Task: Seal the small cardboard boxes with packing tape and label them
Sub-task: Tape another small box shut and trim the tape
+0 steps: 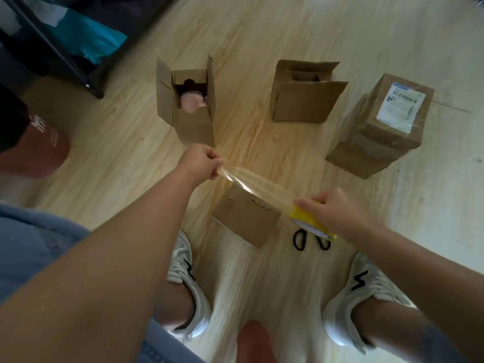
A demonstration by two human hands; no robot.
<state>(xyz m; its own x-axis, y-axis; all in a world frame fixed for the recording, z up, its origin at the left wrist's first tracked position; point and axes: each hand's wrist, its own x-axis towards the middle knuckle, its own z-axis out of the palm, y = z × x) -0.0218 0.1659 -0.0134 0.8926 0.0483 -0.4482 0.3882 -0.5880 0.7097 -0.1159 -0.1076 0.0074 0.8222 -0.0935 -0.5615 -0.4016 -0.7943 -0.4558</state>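
Beyond my left hand point(203, 163) an open box point(188, 100) stands on the floor, flaps up, with something pink inside. That hand pinches the free end of the tape strip point(259, 187) between thumb and curled fingers, and the clear strip runs taut just above the closed box point(246, 216) between my feet. I judge the step in hand to be laying tape along its top seam. To do it well I should hold the strip tight and flat, centre it over the seam, lower the pinched end first, then smooth toward the roll. A second open box point(303, 93) sits farther back. My right hand point(332, 210) grips the yellow tape roll point(309, 221), fingers curled round it, with the scissors point(298, 239) on the floor just beneath, handy for the cut. Far right stands the labelled box point(379, 127), already taped.
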